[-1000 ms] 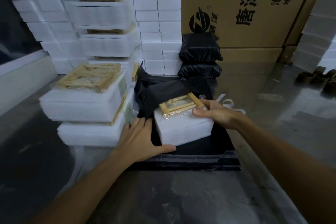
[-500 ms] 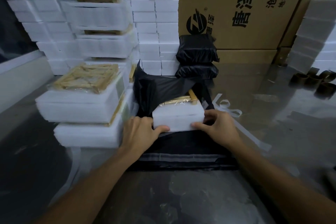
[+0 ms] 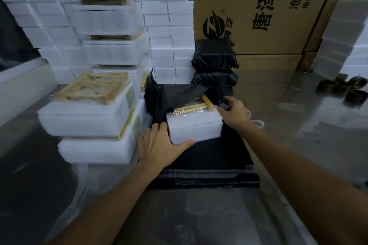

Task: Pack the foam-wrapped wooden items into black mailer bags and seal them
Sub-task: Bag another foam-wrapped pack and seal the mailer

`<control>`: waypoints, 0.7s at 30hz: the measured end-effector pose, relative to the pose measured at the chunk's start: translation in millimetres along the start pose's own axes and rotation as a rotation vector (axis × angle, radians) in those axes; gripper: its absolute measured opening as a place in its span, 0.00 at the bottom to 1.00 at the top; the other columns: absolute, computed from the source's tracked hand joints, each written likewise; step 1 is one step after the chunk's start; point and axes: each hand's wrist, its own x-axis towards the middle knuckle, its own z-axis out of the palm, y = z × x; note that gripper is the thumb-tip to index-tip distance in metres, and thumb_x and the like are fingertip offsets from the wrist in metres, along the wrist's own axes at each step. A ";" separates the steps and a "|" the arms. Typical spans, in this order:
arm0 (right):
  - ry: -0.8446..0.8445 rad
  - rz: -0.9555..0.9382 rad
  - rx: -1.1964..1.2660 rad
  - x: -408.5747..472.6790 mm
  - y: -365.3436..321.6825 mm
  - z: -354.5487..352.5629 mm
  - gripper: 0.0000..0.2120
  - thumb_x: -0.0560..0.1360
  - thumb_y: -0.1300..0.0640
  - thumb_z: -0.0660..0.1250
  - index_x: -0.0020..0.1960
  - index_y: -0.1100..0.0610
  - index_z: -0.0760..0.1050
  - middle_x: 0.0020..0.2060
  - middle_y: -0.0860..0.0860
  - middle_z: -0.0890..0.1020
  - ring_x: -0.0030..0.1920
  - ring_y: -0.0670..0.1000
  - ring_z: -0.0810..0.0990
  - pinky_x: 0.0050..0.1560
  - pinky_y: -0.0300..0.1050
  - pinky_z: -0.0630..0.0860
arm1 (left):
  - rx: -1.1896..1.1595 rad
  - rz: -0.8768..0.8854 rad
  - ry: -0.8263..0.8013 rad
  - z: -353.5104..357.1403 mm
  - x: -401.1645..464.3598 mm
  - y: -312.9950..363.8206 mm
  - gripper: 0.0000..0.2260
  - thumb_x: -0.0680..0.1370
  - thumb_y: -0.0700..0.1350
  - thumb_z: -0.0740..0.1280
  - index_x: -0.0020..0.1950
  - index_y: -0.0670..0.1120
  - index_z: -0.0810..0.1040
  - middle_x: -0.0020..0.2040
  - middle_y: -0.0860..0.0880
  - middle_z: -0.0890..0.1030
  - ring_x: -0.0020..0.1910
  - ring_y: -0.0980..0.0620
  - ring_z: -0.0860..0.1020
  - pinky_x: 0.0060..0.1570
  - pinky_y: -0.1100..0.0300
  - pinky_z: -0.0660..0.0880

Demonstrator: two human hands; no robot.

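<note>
A white foam-wrapped bundle (image 3: 196,127) with a wooden frame under clear film on top lies on a flat black mailer bag (image 3: 219,155). The bag's upper layer (image 3: 173,95) is lifted and drapes over the bundle's far end, hiding that part. My left hand (image 3: 159,145) rests against the bundle's near-left corner, thumb along the front face and fingers up the left side. At the bundle's far-right corner my right hand (image 3: 235,113) pinches the bag's mouth edge.
Stacks of foam-wrapped items (image 3: 89,119) stand close on the left, with white foam blocks (image 3: 169,26) behind. Two sealed black packages (image 3: 215,53) lean on a cardboard box (image 3: 258,6). Tape cores (image 3: 342,87) and peeled white strips (image 3: 257,123) lie to the right.
The bundle has slid farther under the raised bag layer. My right hand left the bundle's near-right corner and moved back to the bag's mouth; my left hand stays at the near-left corner.
</note>
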 end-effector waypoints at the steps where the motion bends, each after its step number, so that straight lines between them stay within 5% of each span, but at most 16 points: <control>1: 0.013 -0.029 -0.016 1.9 -2.1 2.9 0.07 0.77 0.55 0.71 0.52 0.57 0.81 0.42 0.54 0.79 0.47 0.51 0.77 0.49 0.47 0.75 | -0.028 -0.041 -0.042 -0.4 0.9 3.7 0.47 0.59 0.81 0.61 0.66 0.50 0.66 0.62 0.47 0.76 0.60 0.43 0.75 0.56 0.45 0.74; 3: 0.043 -0.117 -0.064 4.7 -3.7 7.3 0.16 0.76 0.60 0.69 0.32 0.57 0.69 0.29 0.53 0.69 0.32 0.49 0.68 0.34 0.44 0.66 | -0.108 -0.120 -0.082 -3.7 7.8 9.6 0.52 0.57 0.81 0.63 0.72 0.52 0.59 0.68 0.47 0.72 0.65 0.42 0.73 0.61 0.44 0.72; 9: 0.072 -0.283 -0.112 -28.9 8.5 -2.2 0.19 0.77 0.61 0.69 0.32 0.56 0.63 0.26 0.48 0.68 0.27 0.45 0.66 0.30 0.35 0.65 | -0.206 -0.120 0.095 -2.8 19.3 7.2 0.42 0.58 0.79 0.65 0.54 0.46 0.78 0.51 0.47 0.82 0.51 0.46 0.80 0.47 0.53 0.79; 13: -0.006 -0.301 -0.101 -68.3 25.8 -8.9 0.17 0.77 0.59 0.70 0.34 0.53 0.66 0.26 0.45 0.72 0.27 0.43 0.72 0.29 0.34 0.66 | -0.292 -0.189 0.108 -3.6 21.7 9.6 0.36 0.58 0.79 0.66 0.42 0.46 0.77 0.39 0.49 0.80 0.40 0.48 0.80 0.38 0.52 0.79; 16: -0.060 -0.347 -0.136 -97.1 36.7 -13.9 0.13 0.76 0.58 0.72 0.37 0.49 0.72 0.28 0.43 0.75 0.33 0.40 0.76 0.32 0.30 0.68 | -0.233 -0.217 0.129 -8.6 27.2 13.2 0.34 0.56 0.80 0.66 0.36 0.48 0.72 0.32 0.52 0.75 0.31 0.52 0.74 0.29 0.58 0.71; 21: -0.137 -0.212 -0.187 -99.1 32.4 -24.9 0.10 0.75 0.59 0.72 0.41 0.46 0.76 0.35 0.43 0.80 0.37 0.41 0.79 0.38 0.30 0.73 | -0.275 -0.178 0.084 0.7 22.0 16.3 0.29 0.63 0.71 0.73 0.36 0.46 0.71 0.32 0.50 0.75 0.33 0.48 0.76 0.27 0.57 0.70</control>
